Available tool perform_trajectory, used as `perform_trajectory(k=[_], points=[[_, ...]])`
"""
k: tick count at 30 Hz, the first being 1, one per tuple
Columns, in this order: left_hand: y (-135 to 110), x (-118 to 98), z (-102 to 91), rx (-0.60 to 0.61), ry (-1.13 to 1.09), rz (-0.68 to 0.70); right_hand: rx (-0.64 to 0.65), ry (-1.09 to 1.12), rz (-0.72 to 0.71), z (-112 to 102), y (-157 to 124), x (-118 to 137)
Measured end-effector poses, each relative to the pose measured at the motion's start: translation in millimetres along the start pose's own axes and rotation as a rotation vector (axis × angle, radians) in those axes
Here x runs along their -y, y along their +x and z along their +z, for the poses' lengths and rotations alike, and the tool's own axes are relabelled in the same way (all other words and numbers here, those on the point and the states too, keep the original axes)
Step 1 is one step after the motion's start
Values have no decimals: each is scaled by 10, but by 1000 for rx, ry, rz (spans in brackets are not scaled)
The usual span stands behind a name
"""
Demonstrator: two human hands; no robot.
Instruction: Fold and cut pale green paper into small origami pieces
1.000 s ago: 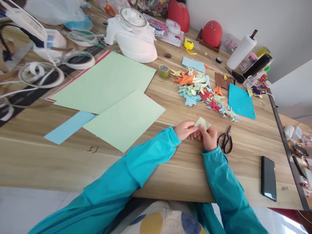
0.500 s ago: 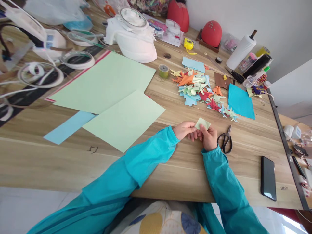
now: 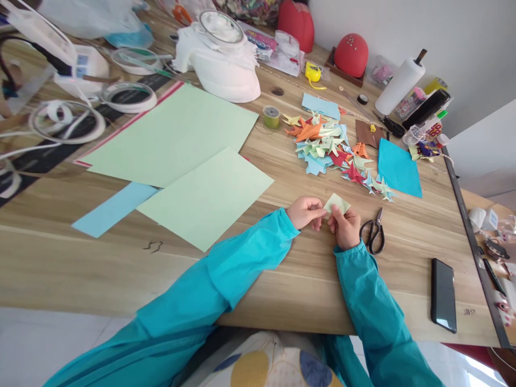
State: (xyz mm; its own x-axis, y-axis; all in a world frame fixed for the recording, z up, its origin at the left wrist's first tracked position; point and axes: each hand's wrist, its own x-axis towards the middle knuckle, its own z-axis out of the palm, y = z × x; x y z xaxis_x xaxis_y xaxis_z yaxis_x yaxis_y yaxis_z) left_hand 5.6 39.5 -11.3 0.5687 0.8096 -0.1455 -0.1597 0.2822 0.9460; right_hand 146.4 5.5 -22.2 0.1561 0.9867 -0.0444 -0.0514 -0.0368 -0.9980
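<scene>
A small pale green paper square [image 3: 337, 201] is held up just above the table, between my two hands. My right hand [image 3: 348, 228] pinches its lower right part, thumb on top. Closed at the paper's left corner is my left hand [image 3: 305, 213], thumb and fingers together on that edge. Whether the square is folded into layers I cannot tell. Black-handled scissors [image 3: 374, 234] lie just right of my right hand. Beyond my hands is a pile of folded paper cranes [image 3: 332, 145] in orange, green, blue and red.
Large pale green sheets [image 3: 205, 199] lie at left, over a blue paper strip [image 3: 115, 209]. A thread spool [image 3: 271, 116] stands near the cranes. A turquoise square [image 3: 399, 167] and a phone [image 3: 444, 294] lie at right. White tape rolls [image 3: 129, 98] and a yellow tape measure [image 3: 313, 72] are farther back.
The small green paper has shifted slightly right and turned a little in my right hand. My left fingers have drawn in closer together at its left corner.
</scene>
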Motion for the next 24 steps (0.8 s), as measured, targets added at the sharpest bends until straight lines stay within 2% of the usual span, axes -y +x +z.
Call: perform_trajectory(k=[10,17,24], points=[[39,58,-40,94,-49,-45,-25,33,8,-7,17,-22],[42,74,-42,99,-8,-25,-28,55,9,-6,22,-21],[-8,62,-12,27,74,114,-36,55,6,5,14,-20]])
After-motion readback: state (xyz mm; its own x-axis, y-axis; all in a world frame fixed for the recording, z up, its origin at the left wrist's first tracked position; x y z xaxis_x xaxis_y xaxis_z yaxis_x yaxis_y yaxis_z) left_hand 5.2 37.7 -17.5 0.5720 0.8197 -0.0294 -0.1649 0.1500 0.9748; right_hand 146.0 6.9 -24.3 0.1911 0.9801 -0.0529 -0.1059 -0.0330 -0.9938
